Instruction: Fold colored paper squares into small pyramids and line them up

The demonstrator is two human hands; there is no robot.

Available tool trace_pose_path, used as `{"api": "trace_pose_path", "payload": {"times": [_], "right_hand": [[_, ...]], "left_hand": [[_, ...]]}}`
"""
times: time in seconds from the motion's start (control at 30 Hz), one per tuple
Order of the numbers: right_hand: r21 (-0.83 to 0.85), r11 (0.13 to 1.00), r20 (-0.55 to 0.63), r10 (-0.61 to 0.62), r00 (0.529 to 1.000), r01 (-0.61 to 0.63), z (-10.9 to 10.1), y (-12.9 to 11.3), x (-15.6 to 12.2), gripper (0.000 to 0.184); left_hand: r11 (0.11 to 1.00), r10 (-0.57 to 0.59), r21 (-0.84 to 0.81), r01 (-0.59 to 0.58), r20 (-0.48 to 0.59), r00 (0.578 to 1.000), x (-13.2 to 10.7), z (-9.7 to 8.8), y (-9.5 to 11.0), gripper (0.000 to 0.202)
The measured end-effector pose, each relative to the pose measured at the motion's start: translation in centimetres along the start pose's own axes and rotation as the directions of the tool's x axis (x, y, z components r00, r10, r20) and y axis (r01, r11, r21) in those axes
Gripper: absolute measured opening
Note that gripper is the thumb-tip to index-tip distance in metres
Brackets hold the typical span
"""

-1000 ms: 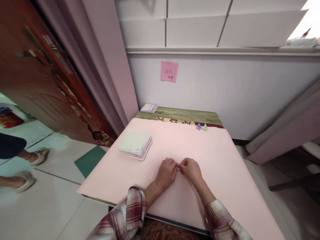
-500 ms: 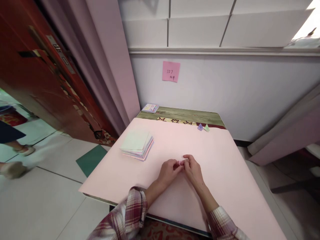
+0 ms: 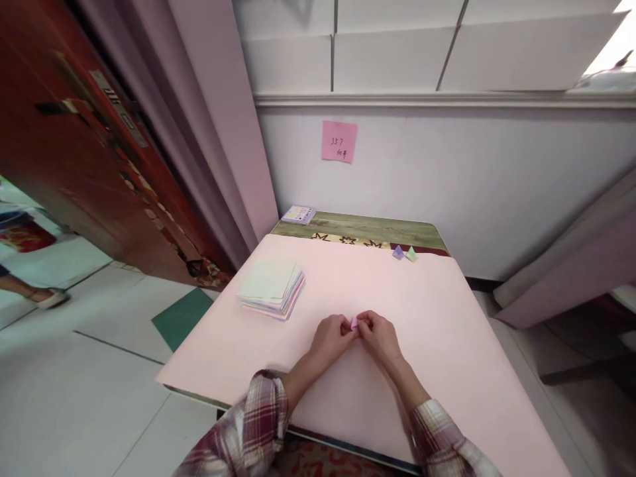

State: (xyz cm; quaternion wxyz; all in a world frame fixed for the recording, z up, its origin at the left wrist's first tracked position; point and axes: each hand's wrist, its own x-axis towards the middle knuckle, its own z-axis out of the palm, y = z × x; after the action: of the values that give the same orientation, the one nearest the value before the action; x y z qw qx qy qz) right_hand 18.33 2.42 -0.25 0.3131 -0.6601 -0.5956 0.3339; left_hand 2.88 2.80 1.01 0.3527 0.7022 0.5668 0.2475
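the left hand [image 3: 330, 338] and the right hand [image 3: 381, 336] meet above the near half of the surface [image 3: 382, 226]. the workpiece, a small pink folded paper [image 3: 354, 323], is located between the fingertips of both hands. the fingers of the left hand are narrowed in a pinch on its left side; the fingers of the right hand are narrowed in a pinch on its right side. the exact contact points of the thumbs are too small to tell. both wrists extend from plaid sleeves [image 3: 265, 414].

the surface carries a pale pink cover [image 3: 422, 298], which leaves a wood-patterned strip bare at the far edge. a stack of paper sheets [image 3: 268, 281], pale green on top, lies on the cover to the left of the hands, well apart from them. a purple folded piece [image 3: 398, 252] and a light green folded piece [image 3: 411, 254] stand side by side near the far right corner of the cover. a flat printed packet [image 3: 299, 214] lies at the far left corner of the surface.

a pink note [image 3: 339, 141] with handwriting is fixed to the wall [image 3: 422, 159]. a dark green square [image 3: 183, 318] lies on the tiled floor [image 3: 89, 404], left of the surface.
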Motion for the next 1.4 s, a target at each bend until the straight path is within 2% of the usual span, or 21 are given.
{"api": "trace_pose_path", "payload": {"times": [0.07, 0.13, 0.23, 0.3, 0.43, 0.53, 0.7, 0.8, 0.9, 1.0, 1.07, 1.17, 1.4], "right_hand": [[-0.025, 1.000, -0.006, -0.007, 1.000, 0.007, 0.1, 0.0, 0.2, 0.019], [-0.035, 0.999, -0.015, -0.013, 1.000, 0.012, 0.2, 0.0, 0.2, 0.018], [-0.032, 0.999, -0.025, -0.028, 0.999, 0.027, 0.3, 0.0, -0.1, 0.019], [-0.026, 0.999, -0.036, -0.042, 0.998, 0.041, 0.3, 0.1, -0.3, 0.019], [0.036, 0.997, -0.051, -0.072, 0.996, 0.074, 0.3, 0.2, -0.9, 0.017], [0.121, 0.987, -0.048, -0.103, 0.994, 0.108, 0.3, 0.3, -1.4, 0.016], [0.253, 0.949, -0.082, -0.172, 0.982, 0.187, 0.5, 0.1, -2.1, 0.016], [0.326, 0.923, -0.105, -0.178, 0.978, 0.203, 0.6, 0.0, -2.2, 0.018], [0.467, 0.869, -0.108, -0.126, 0.986, 0.162, 0.3, 0.1, -2.1, 0.027], [0.535, 0.840, -0.154, -0.007, 0.988, 0.089, -0.3, 0.2, -2.2, 0.038], [0.525, 0.851, -0.080, 0.030, 0.996, 0.016, -0.7, 0.1, -2.4, 0.040], [0.534, 0.845, 0.065, -0.005, 0.998, -0.031, -1.0, -0.4, -2.6, 0.036], [0.685, 0.727, 0.079, -0.141, 0.987, 0.049, -1.1, -1.5, -2.9, 0.028]], "left_hand": [[0.995, -0.064, -0.076, 0.065, 0.020, 0.998, 0.2, -0.3, -0.3, 0.013], [0.958, -0.180, -0.216, 0.191, 0.067, 0.981, 0.3, -0.4, -0.4, 0.013], [0.815, -0.319, -0.444, 0.373, 0.194, 0.928, 0.5, -0.5, -0.1, 0.014], [0.755, -0.331, -0.513, 0.408, 0.239, 0.913, 0.6, -0.4, 0.3, 0.015], [0.719, -0.301, -0.577, 0.387, 0.244, 0.922, 0.4, 0.1, 0.6, 0.023], [0.742, -0.259, -0.579, 0.338, 0.218, 0.941, 0.2, 0.2, 0.5, 0.021], [0.780, -0.121, -0.604, 0.162, 0.108, 0.987, -0.3, 0.2, 0.4, 0.005], [0.739, -0.066, -0.669, 0.081, 0.047, 0.997, -0.6, 0.4, 0.4, 0.016], [0.663, -0.105, -0.742, 0.102, 0.042, 0.994, -0.6, 0.5, 0.3, 0.023], [0.612, -0.181, -0.781, 0.120, 0.010, 0.983, -0.5, 0.4, 0.2, 0.028], [0.592, -0.190, -0.798, 0.111, -0.005, 0.982, -0.5, 0.2, 0.2, 0.032], [0.591, -0.130, -0.803, 0.079, 0.002, 0.992, -0.7, 0.1, 0.5, 0.037], [0.649, -0.010, -0.761, 0.014, 0.010, 1.000, -1.2, -0.4, 1.0, 0.033]]}}
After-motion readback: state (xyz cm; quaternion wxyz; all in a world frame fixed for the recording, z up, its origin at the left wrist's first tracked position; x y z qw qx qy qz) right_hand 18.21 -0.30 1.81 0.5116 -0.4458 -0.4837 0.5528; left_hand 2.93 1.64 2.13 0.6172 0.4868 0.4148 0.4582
